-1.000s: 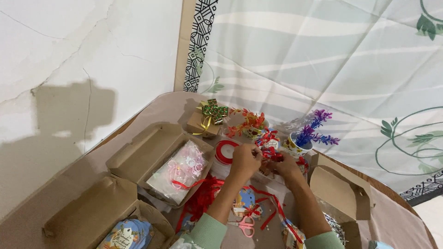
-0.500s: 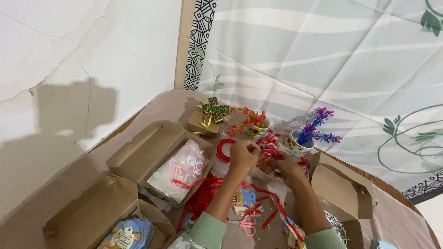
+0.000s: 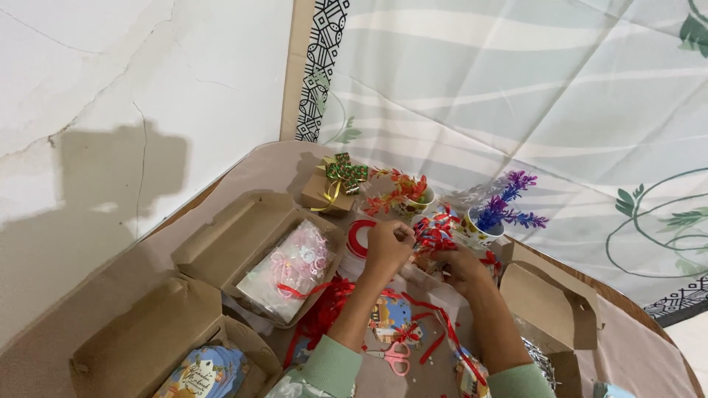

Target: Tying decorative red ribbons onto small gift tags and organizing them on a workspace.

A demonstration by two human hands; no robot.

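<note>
Nearest, at the bottom edge, two pale green sleeves are cut off by the frame, and the small scissors [image 3: 398, 359] with pink handles lie on the table between the forearms. At 8 o'clock from them an open brown cardboard box [image 3: 158, 332] holds blue printed tags, partly cropped at the lower border. A second open box [image 3: 243, 236] beyond it carries a clear bag of pink trinkets [image 3: 291, 269]; what they are is hard to make out through the plastic. Loose red ribbon [image 3: 324, 309] tangles under the left forearm, its ends hidden.

Farther up, the left hand [image 3: 385, 247] is curled with thumb and fingertips pinched together on the red patterned ribbon bow [image 3: 435, 230], which sits between both hands at mid-table. The right hand [image 3: 461, 267] lies at 4 o'clock of the bow, fingers bent against its underside; whether they grip it or only steady it cannot be told, since the bow covers the fingertips. A red ribbon spool [image 3: 359, 237] is half hidden behind the left hand.

Beyond, a small wrapped gift box [image 3: 328, 190] with a green bow stands at 10 o'clock, an orange plant pot [image 3: 409, 199] at 12, a purple plant pot [image 3: 490, 221] at 2. Another brown box [image 3: 549, 295] stands open at 3 o'clock.
</note>
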